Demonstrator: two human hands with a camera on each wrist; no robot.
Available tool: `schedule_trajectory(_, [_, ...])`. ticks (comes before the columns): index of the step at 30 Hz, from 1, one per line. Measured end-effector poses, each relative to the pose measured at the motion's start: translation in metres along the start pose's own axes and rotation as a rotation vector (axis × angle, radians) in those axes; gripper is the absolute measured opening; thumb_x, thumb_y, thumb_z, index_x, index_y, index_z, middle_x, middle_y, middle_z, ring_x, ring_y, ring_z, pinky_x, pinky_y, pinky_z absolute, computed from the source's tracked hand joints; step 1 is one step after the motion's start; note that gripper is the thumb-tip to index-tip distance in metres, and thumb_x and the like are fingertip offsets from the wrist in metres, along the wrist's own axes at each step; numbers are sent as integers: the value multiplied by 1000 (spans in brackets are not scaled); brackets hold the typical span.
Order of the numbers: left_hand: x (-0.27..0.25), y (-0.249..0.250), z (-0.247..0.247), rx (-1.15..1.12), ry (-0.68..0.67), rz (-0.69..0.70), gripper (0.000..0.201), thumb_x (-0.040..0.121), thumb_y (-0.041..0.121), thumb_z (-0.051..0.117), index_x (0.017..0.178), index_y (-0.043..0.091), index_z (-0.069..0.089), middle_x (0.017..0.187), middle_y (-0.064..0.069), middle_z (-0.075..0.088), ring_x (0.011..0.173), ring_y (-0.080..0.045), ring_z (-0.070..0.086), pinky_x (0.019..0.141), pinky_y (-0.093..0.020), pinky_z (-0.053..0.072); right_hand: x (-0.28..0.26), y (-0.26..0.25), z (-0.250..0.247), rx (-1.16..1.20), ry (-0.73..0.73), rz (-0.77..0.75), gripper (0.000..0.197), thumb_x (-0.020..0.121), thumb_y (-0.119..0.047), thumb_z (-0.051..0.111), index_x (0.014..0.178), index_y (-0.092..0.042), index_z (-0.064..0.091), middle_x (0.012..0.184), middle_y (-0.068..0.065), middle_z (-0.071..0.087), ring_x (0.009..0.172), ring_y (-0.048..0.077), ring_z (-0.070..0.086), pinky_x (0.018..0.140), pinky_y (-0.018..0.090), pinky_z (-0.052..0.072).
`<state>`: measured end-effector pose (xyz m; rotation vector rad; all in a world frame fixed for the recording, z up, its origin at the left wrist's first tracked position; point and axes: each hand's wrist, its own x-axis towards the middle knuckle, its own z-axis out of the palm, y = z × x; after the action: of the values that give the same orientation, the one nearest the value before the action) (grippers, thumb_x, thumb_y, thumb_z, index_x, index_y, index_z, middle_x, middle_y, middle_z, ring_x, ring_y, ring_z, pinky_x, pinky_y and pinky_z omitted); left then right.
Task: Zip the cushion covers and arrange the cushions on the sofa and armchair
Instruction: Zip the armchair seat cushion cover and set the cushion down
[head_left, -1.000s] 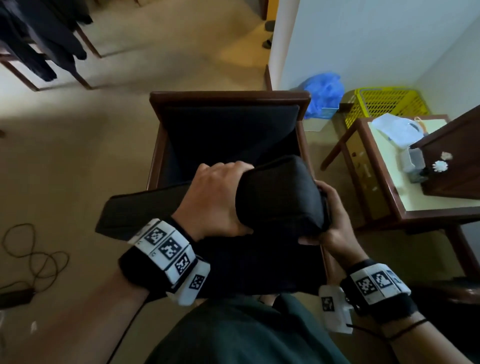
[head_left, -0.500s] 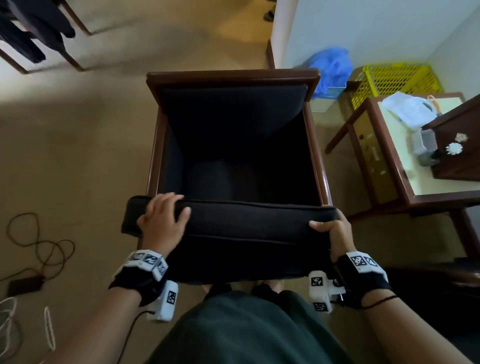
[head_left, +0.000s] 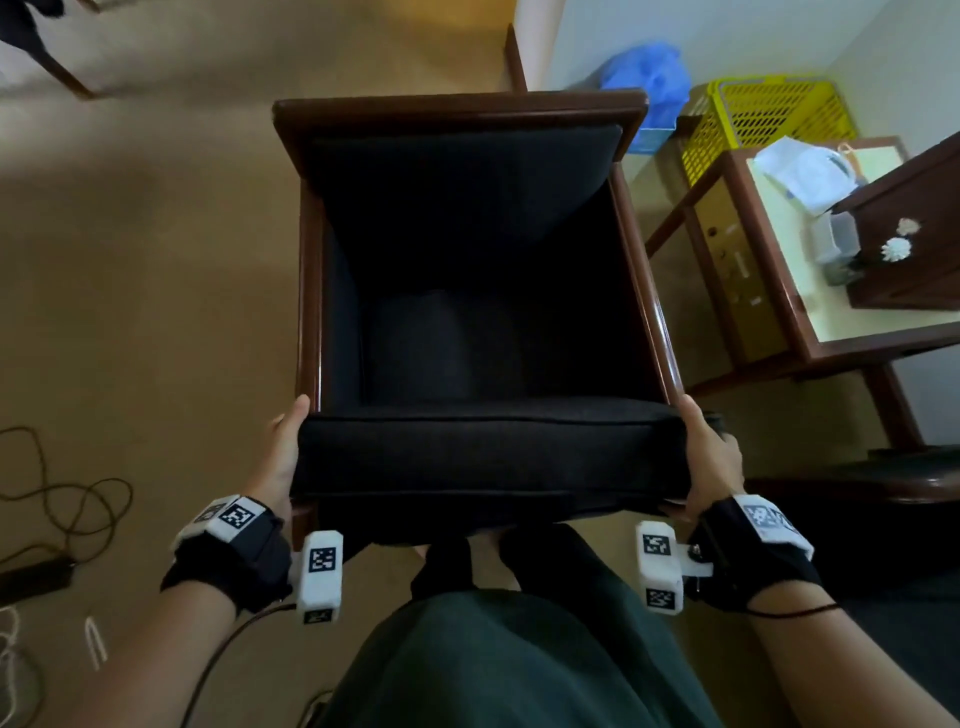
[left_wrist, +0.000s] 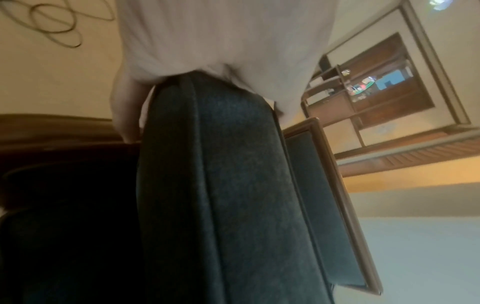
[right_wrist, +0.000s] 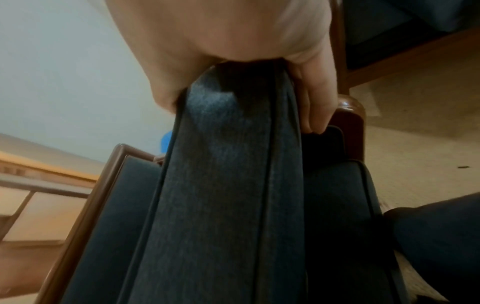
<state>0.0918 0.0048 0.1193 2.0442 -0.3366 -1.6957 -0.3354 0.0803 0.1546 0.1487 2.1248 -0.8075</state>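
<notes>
Room: beige carpet floor, cables at 9 o'clock, side table and yellow basket at 2 o'clock.
Left hand: holds the cushion's left end, thumb on top, fingers hidden under it.
Cushion: one dark seat cushion, long axis left to right, at the front edge of the armchair, seat at 12 o'clock.
Right hand: grips the right end, fingers curled below.
Next move, I judge: push forward; both hands equally near.
</notes>
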Motion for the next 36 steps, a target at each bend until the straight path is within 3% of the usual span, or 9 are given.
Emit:
schedule_trajectory(5, [-12,-3,4,-95,-89,-183,33,86,48,61,87,16,69,64,-8,70,73,-28,62,67,-36,50,7,3,-6,-5,40,55,96,47,-54,86,129,-15,56,114,9,64,98,34,64,86,51,55])
schedule_trajectory(14, [-25,21,24,-136,77,-140,16,81,28,54,75,14,59,70,-8,60,65,-27,55,61,-32,46,13,-37,13,-65,164,-63,41,73,-30,74,108,-15,62,103,10,59,93,30,56,94,40,51])
schedule_trajectory(18, [-15,64,47,-133,92,-50,22,85,35,52,72,19,58,52,-2,63,63,-25,55,62,-31,46,19,-92,34,-98,174,-143,51,70,-37,74,115,-13,66,107,9,63,91,29,56,90,37,50])
schedule_trajectory(22, [17,121,72,-72,59,-29,35,80,59,57,94,27,62,103,-4,66,97,-25,61,84,-39,51,35,-158,72,-221,39,-250,53,67,-53,71,113,-26,64,110,8,63,93,29,59,87,43,56])
schedule_trajectory(27, [53,206,107,61,138,100,62,89,51,58,143,26,40,144,-1,43,131,-27,47,96,-33,44,61,-233,138,-308,-104,-455,79,64,-51,71,134,-22,49,129,9,57,112,31,58,88,47,57])
schedule_trajectory(30, [60,233,117,70,149,161,21,92,39,58,102,21,57,102,3,58,103,-13,58,95,-23,43,81,-265,160,-261,-233,-420,85,65,-40,76,139,-21,40,126,7,56,104,30,62,77,43,59])
schedule_trajectory(33, [43,246,138,63,182,271,24,99,30,49,77,24,43,56,14,62,52,4,57,48,-6,42,104,-278,169,-195,-300,-416,93,57,-37,78,140,-23,38,124,8,60,99,28,64,80,45,58])
schedule_trajectory(34, [50,248,141,87,186,297,24,99,30,48,77,25,42,50,18,60,47,8,56,41,-5,38,107,-278,170,-166,-310,-425,93,62,-34,78,144,-21,35,126,9,59,101,27,62,83,44,56])
schedule_trajectory(36, [77,239,137,132,164,319,26,81,45,61,92,22,54,67,13,67,72,7,66,55,-6,43,113,-271,170,-181,-281,-454,89,73,-28,75,149,-17,32,126,4,55,109,26,56,96,43,50])
